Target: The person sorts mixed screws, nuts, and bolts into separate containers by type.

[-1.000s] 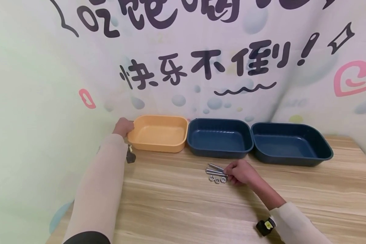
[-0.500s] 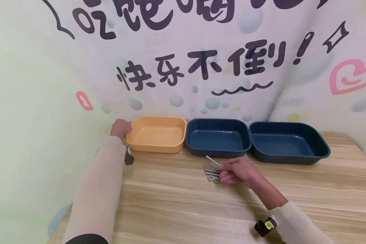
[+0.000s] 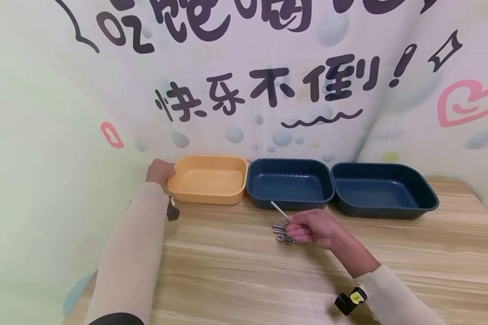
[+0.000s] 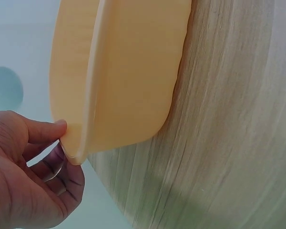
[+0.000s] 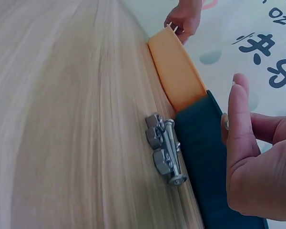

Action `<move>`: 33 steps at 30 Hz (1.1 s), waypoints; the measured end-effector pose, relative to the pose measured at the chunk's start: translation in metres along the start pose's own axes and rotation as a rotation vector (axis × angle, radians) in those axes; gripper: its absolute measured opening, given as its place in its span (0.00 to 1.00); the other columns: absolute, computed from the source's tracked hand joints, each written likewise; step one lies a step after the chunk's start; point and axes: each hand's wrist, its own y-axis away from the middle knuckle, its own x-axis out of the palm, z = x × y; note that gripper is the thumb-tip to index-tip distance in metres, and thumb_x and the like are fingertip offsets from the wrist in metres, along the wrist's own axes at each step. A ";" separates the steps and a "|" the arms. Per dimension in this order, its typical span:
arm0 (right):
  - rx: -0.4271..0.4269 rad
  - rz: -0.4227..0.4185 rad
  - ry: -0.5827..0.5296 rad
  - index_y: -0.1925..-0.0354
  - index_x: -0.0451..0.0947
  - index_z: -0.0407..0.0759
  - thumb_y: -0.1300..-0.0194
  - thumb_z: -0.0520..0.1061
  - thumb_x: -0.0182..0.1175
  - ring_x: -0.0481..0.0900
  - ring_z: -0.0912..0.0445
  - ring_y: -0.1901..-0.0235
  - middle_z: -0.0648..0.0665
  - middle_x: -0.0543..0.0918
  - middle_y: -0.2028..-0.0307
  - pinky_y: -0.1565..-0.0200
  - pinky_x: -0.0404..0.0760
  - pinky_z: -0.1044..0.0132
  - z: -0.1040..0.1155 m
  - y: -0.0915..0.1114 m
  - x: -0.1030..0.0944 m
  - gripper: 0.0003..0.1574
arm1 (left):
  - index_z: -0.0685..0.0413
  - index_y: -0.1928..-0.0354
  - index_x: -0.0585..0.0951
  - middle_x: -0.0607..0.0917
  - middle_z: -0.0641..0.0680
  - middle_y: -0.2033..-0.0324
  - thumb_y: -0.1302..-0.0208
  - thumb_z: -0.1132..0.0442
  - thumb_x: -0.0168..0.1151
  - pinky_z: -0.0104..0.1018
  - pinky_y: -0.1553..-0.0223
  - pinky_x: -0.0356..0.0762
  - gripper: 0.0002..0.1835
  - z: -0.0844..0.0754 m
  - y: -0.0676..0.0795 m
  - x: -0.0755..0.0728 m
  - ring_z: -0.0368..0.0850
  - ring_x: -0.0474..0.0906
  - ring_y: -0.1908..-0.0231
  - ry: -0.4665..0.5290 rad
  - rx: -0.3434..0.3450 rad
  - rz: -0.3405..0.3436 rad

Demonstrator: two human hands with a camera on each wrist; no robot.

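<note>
My left hand (image 3: pixel 160 171) grips the rim of the orange bin (image 3: pixel 211 198) at its left end. In the left wrist view the thumb of that hand (image 4: pixel 28 171) lies on the bin's inner wall, with fingers curled beneath the rim. My right hand (image 3: pixel 313 228) pinches a silver bolt (image 3: pixel 278 209) between thumb and fingers; its shank points up and left, close in front of the middle blue bin (image 3: pixel 290 204). Below that hand, several bolts (image 5: pixel 174 157) and three nuts (image 5: pixel 155 138) lie on the table. In the right wrist view, fingers mostly hide the held bolt.
A second blue bin (image 3: pixel 386 212) stands at the right end of the row, against the middle one. The bins line the back of the wooden table (image 3: pixel 244 271), before a printed cloth (image 3: pixel 236 54). A wrist camera (image 3: pixel 349 301) hangs below the right sleeve.
My right hand has picked the bolt up off the pile and moved slightly left, its free end now raised toward the middle bin. My left hand keeps its hold on the orange bin.
</note>
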 end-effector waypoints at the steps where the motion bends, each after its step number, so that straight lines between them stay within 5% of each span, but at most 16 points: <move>1: 0.002 -0.001 -0.006 0.45 0.69 0.21 0.30 0.39 0.56 0.86 0.60 0.75 0.45 0.86 0.74 0.68 0.85 0.67 0.001 0.000 0.001 0.23 | 0.70 0.52 0.78 0.78 0.60 0.66 0.41 0.64 0.50 0.31 0.78 0.70 0.19 0.000 0.000 0.000 0.49 0.74 0.71 0.009 -0.006 0.001; 12: 0.019 0.000 -0.003 0.60 0.80 0.32 0.32 0.39 0.58 0.87 0.58 0.74 0.44 0.87 0.74 0.66 0.86 0.66 0.016 -0.010 0.019 0.09 | 0.71 0.48 0.77 0.79 0.63 0.59 0.38 0.62 0.50 0.32 0.70 0.73 0.22 0.001 0.006 -0.002 0.53 0.75 0.64 -0.006 0.003 0.004; 22: 0.071 -0.039 -0.027 0.55 0.80 0.32 0.33 0.41 0.61 0.87 0.56 0.73 0.41 0.87 0.70 0.67 0.85 0.66 0.041 -0.027 0.047 0.13 | 0.71 0.44 0.75 0.80 0.65 0.53 0.35 0.61 0.52 0.40 0.58 0.79 0.23 0.000 0.010 -0.003 0.55 0.77 0.59 0.015 0.004 0.001; 33: 0.079 -0.039 -0.103 0.47 0.78 0.30 0.32 0.39 0.59 0.86 0.58 0.77 0.42 0.87 0.75 0.72 0.84 0.69 0.056 -0.056 0.079 0.18 | 0.70 0.47 0.77 0.79 0.63 0.58 0.37 0.62 0.52 0.35 0.68 0.74 0.21 0.002 0.012 -0.002 0.54 0.75 0.62 0.063 0.006 0.008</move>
